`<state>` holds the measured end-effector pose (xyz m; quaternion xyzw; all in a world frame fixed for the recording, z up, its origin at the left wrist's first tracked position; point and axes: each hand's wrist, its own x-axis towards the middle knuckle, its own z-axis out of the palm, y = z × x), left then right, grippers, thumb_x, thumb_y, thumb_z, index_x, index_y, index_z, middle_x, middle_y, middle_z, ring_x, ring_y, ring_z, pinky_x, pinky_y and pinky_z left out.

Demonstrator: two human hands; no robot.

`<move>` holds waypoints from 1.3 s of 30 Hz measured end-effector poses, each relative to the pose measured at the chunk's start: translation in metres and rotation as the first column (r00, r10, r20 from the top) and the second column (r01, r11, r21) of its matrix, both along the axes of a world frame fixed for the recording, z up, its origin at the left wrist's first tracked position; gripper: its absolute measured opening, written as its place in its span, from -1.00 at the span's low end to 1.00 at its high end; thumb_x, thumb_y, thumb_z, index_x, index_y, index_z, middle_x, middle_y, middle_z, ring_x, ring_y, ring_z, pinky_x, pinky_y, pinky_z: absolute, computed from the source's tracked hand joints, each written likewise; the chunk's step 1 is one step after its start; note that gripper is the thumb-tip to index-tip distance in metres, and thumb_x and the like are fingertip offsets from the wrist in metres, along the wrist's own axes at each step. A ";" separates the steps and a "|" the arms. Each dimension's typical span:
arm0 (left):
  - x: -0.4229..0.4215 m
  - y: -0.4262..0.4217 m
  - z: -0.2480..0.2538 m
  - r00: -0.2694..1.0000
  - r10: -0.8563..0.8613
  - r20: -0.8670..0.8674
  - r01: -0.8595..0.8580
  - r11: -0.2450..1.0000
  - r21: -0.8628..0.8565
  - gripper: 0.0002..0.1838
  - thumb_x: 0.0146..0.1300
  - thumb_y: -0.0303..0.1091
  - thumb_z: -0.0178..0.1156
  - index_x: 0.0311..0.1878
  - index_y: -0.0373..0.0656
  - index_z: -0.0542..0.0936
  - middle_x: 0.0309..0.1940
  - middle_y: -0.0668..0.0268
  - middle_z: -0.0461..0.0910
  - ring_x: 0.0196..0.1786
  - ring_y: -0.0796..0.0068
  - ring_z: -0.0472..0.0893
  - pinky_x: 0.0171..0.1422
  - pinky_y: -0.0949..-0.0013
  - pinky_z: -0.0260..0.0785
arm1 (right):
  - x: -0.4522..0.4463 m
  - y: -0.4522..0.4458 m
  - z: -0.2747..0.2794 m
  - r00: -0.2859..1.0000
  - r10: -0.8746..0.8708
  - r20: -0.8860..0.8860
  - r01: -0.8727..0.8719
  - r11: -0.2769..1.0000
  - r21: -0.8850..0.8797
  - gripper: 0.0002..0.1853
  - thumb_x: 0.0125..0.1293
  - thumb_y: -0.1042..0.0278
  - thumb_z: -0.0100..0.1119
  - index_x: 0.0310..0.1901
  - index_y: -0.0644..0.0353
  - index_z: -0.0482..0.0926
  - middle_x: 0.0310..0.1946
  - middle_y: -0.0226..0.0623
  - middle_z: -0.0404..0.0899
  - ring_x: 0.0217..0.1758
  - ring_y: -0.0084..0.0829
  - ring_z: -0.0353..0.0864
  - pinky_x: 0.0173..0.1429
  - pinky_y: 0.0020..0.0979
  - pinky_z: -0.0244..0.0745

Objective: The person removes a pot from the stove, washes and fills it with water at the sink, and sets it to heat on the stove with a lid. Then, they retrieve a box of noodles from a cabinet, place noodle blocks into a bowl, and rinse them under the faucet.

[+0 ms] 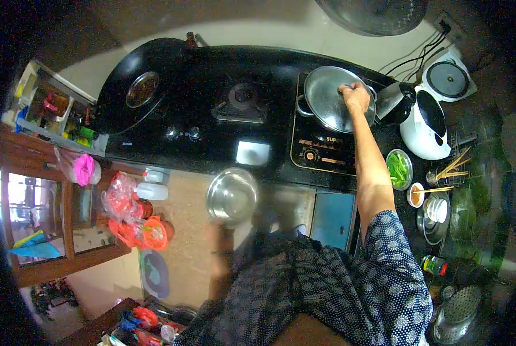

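My right hand (356, 98) has its fingers closed round the knob of a glass lid (327, 95). The lid lies over a two-handled pot (305, 107) on the black induction cooker (321, 151); what is inside is hard to make out. Low on the left, my left hand (216, 230) is dark and smeared by motion. It appears to hold the near rim of a shiny steel basin (233, 197), which hangs over the floor just in front of the counter edge. Nothing can be seen in the basin.
Left of the cooker are a gas burner (242, 104) and a large black wok (119, 86). A white kettle (428, 132), a bowl of green vegetables (399, 169), a small sauce bowl (416, 195) and chopsticks (452, 167) stand to the right. Red bags (122, 196) hang at left.
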<state>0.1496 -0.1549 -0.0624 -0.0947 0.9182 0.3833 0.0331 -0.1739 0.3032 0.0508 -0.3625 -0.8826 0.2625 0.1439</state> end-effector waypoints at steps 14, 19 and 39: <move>-0.015 0.021 -0.013 0.967 -0.204 -0.156 0.185 0.975 -0.124 -0.95 -0.02 -0.45 0.22 -0.48 -0.17 0.54 -0.49 0.15 0.53 -0.36 0.11 0.51 -0.30 0.13 0.34 | 0.050 -0.009 -0.010 0.964 0.253 -0.079 -0.244 0.964 0.111 -0.32 0.07 -0.15 0.28 0.04 0.30 0.46 -0.15 0.09 0.62 -0.11 -0.02 0.65 -0.03 -0.14 0.53; -0.053 0.080 0.016 0.985 -0.158 -0.072 0.169 0.782 0.600 -0.69 0.07 -0.37 0.22 -0.08 -0.22 0.55 -0.28 0.27 0.59 -0.26 0.48 0.58 -0.22 0.41 0.44 | 0.196 -0.051 -0.008 0.745 0.663 -0.069 -0.445 0.417 -0.793 -0.28 0.14 -0.18 0.26 0.14 0.25 0.39 -0.34 -0.27 0.59 -0.38 -0.54 0.57 -0.42 -0.47 0.51; -0.025 0.184 -0.081 0.254 -0.870 0.423 -0.472 0.271 0.839 -0.57 0.31 -0.17 0.07 0.21 -0.10 0.44 -0.15 0.23 0.56 -0.17 0.35 0.57 -0.22 0.23 0.55 | 0.598 0.073 -0.146 0.351 -0.876 -0.330 0.366 0.453 -0.813 -0.85 0.18 0.55 0.05 -0.24 0.27 0.32 -0.56 -0.22 0.48 -0.70 -0.39 0.45 -0.65 -0.41 0.38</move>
